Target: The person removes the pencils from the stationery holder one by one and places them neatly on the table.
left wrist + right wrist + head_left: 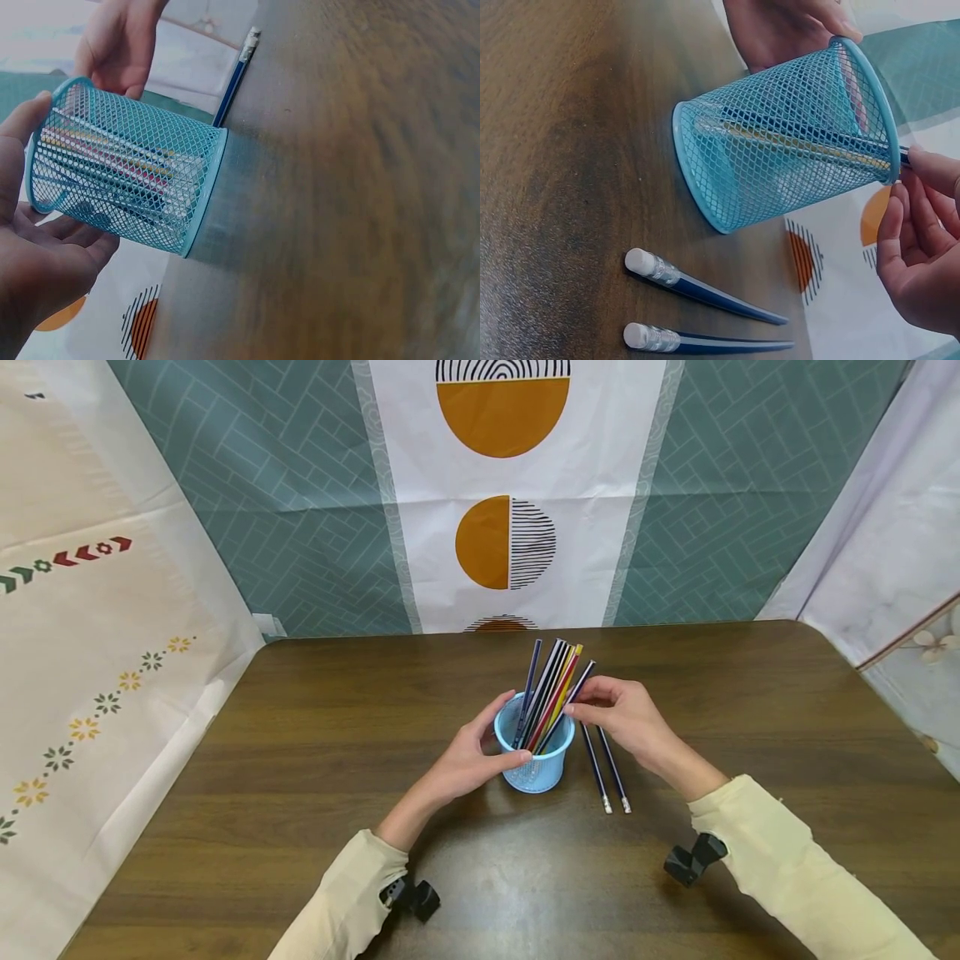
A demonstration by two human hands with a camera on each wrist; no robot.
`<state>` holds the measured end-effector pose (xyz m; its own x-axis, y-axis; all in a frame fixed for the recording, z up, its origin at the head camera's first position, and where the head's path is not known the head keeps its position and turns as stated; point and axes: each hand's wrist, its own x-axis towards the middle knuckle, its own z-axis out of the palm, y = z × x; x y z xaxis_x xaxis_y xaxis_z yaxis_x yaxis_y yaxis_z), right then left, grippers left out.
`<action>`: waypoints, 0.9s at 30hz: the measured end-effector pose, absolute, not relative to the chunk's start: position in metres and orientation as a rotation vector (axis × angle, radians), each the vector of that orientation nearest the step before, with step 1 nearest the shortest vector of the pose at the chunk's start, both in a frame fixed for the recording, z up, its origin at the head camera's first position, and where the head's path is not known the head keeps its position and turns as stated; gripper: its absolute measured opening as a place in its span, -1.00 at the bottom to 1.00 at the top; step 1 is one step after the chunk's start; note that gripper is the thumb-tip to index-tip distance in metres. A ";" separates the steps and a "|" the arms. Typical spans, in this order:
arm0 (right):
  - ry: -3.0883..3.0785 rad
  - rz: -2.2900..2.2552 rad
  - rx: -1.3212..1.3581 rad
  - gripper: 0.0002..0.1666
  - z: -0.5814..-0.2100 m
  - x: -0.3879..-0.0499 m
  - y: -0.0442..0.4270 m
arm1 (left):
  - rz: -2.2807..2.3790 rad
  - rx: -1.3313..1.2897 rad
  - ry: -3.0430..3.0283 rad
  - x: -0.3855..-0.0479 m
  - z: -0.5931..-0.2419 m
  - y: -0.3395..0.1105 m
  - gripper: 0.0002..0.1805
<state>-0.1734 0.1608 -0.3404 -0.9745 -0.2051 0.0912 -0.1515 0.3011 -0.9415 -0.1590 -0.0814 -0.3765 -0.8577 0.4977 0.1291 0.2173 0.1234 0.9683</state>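
Blue mesh cup (pixel 547 772) held at left, dark pencil (pixel 582 679) pinched at right

The left hand (pixel 467 764) has its grip curled around the left side of the mesh cup: thumb at the front rim, fingers toward the back. The left wrist view shows that thumb resting on the rim.

The mesh cup stands upright on the brown worktop (pixel 337 735). It contains several tilted pencils (pixel 557 692). Their fanned upper ends appear in the head view; the wrist views show their lower lengths through the mesh.

The dark pencil leans at the right rim, lower part inside the mesh cup.

Two loose pencils (pixel 596 768) lie just right of the mesh cup. The right wrist view resolves both white erasers and metal ferrules; the left wrist view shows one eraser end.

The right hand (pixel 633 722) has its grip pinching the dark pencil between thumb and fingers, near the rim.
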 end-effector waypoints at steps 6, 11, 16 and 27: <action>2.570 -1.780 -0.348 -0.76 -0.337 -0.172 0.161 | 1.798 0.695 2.180 -0.159 -0.378 -0.082 -0.10; 2.634 -1.737 -0.381 -0.77 -0.332 -0.168 0.161 | 1.784 0.690 2.190 -0.160 -0.377 -0.081 -0.09; 2.638 -1.734 -0.455 -0.74 -0.328 -0.165 0.160 | 1.781 0.691 2.192 -0.159 -0.376 -0.082 -0.10; 2.653 -1.797 -0.567 -0.78 -0.323 -0.165 0.155 | 1.783 0.701 2.200 -0.160 -0.377 -0.082 -0.09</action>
<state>-0.1654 0.1554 -0.3225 -0.9332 -0.2209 0.2835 -0.3452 0.3314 -0.8781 -0.1596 -0.0818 -0.3768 -0.8609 0.4939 0.1224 0.2221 0.1484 0.9637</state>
